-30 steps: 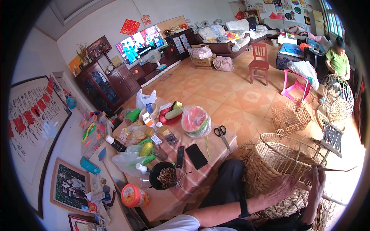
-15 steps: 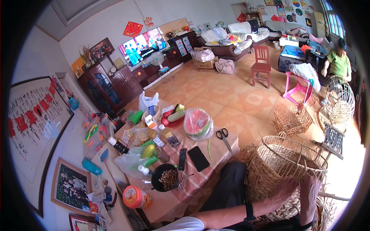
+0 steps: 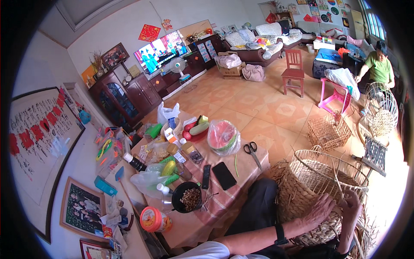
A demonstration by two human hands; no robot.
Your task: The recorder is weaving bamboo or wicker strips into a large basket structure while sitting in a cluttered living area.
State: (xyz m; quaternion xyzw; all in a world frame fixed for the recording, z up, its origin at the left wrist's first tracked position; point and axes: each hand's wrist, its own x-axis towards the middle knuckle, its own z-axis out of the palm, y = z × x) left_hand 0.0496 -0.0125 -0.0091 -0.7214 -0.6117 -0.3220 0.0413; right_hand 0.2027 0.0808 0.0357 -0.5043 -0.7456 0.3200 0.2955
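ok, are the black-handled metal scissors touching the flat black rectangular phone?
Apart: the head view shows pinkish tablecloth and a thin green stalk between the scissors and the phone.

This is a home's living room: the lit television (image 3: 157,52) has a dark cabinet (image 3: 113,101) to its left, draped sofas (image 3: 253,55) to its right, an electric fan (image 3: 177,65) near it and, well in front, a tabletop (image 3: 246,173) with cut watermelon (image 3: 223,136).

I see a phone (image 3: 224,175) beside a remote (image 3: 206,176) on the table (image 3: 249,176), scissors (image 3: 254,155) near watermelon (image 3: 223,137) and, farther back on my feed, a chair (image 3: 293,72) and fan (image 3: 177,65).
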